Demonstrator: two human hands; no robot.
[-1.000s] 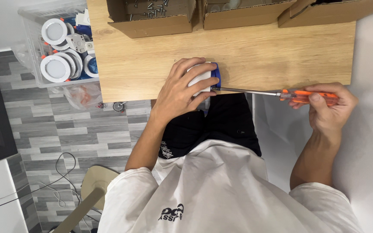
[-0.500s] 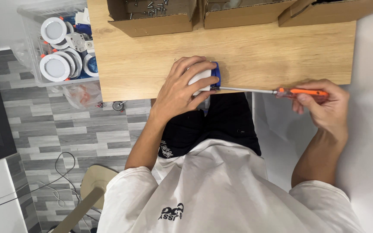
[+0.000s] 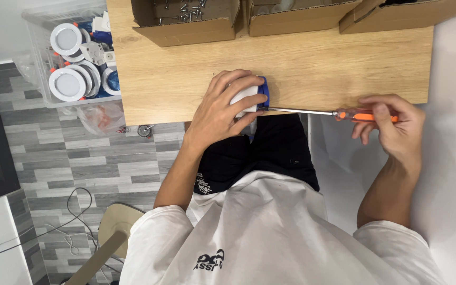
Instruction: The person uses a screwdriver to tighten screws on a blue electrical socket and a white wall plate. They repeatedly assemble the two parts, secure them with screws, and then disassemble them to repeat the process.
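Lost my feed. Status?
Left hand grips white-blue fixture at table edge. Right hand holds screwdriver, tip at fixture. Nothing blocking.

the table (image 3: pixel 312 58) is pale wood with a smooth matt grain. the screwdriver (image 3: pixel 339 113) has a shiny metal shaft and a glossy orange plastic handle. the fixture (image 3: pixel 254 95) looks like smooth white and blue plastic. far boxes (image 3: pixel 186 29) are matt brown cardboard. the left bin (image 3: pixel 43 31) is clear plastic.

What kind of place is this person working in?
Probably a small assembly bench for light fittings: a wooden table, cardboard boxes of screws, a clear bin of round white lamps, and a screwdriver in use.
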